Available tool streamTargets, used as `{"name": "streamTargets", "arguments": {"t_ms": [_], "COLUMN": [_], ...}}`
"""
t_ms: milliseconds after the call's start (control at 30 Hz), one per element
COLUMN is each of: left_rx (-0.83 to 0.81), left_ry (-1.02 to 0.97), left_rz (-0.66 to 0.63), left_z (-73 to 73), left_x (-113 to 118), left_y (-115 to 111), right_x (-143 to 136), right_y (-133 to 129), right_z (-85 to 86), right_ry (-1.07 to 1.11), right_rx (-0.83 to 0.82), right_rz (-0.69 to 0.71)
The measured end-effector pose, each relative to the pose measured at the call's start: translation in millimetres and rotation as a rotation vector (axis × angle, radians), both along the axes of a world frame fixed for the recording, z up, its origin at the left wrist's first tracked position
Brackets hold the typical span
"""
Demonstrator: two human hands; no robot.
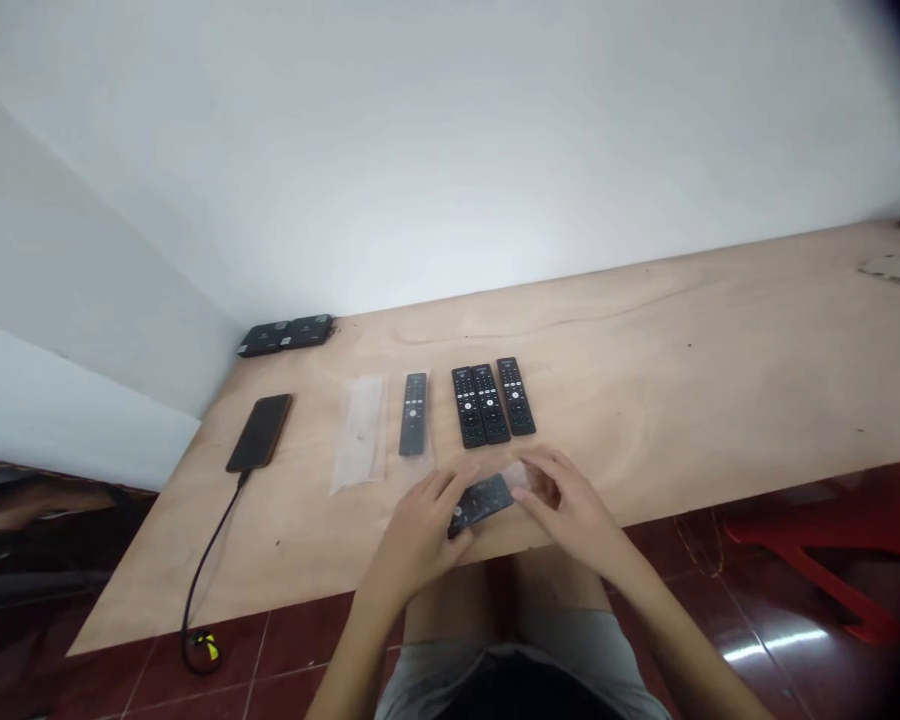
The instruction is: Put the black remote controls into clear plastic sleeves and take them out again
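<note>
Between my hands, near the table's front edge, a black remote control (483,500) lies tilted in a clear plastic sleeve. My left hand (424,520) grips its lower left end. My right hand (566,500) pinches the loose end of the sleeve (517,476) on the right. Just beyond, three bare black remotes lie side by side: the left remote (468,425), the middle remote (492,420) and, slightly apart, the right remote (517,405). Left of these, a sleeved remote (413,420) lies next to an unfilled plastic sleeve (360,430).
A phone (259,433) with a black cable (208,550) lies on the left of the wooden table (690,400). Two black boxes (285,335) sit in the back left corner against the white wall (450,150). A red chair (817,540) stands at the right.
</note>
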State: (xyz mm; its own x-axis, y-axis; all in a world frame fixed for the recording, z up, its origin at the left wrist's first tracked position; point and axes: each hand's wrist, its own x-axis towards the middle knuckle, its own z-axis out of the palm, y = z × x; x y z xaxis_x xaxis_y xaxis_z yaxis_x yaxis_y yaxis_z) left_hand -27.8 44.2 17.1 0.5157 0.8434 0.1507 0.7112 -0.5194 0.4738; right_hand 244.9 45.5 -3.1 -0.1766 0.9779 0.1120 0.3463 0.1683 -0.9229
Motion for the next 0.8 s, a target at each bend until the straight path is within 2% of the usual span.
{"name": "streamTargets", "arguments": {"t_ms": [200, 333, 433, 500, 567, 700, 800], "left_rx": [0.002, -0.018, -0.027, -0.04, -0.054, -0.047, -0.015], "left_ry": [-0.011, -0.013, 0.013, 0.029, 0.027, -0.01, -0.026], "left_rz": [-0.011, 0.003, 0.018, 0.033, 0.045, 0.033, -0.028], "left_z": [-0.6, 1.6, 3.5, 4.7, 5.4, 2.2, -3.6], "left_x": [4, 4, -1, -5, -7, -7, -5], "left_y": [-5, -6, -5, -4, -3, -1, 0], "right_x": [-14, -19, -16, -9, 0, 15, 17], "right_y": [2, -1, -2, -1, 0, 3, 3], "right_z": [0.3, -1.9, -1.4, -2.6, -5.2, -6.2, 2.8], "right_ry": [0.258, 0.541, 0.626, 0.582, 0.446, 0.068, -0.143], "right_rx": [-0.223, -0.319, -0.351, -0.336, -0.266, 0.037, 0.199], "right_rz": [0.045, -0.031, -0.091, -0.102, -0.094, -0.044, 0.055]}}
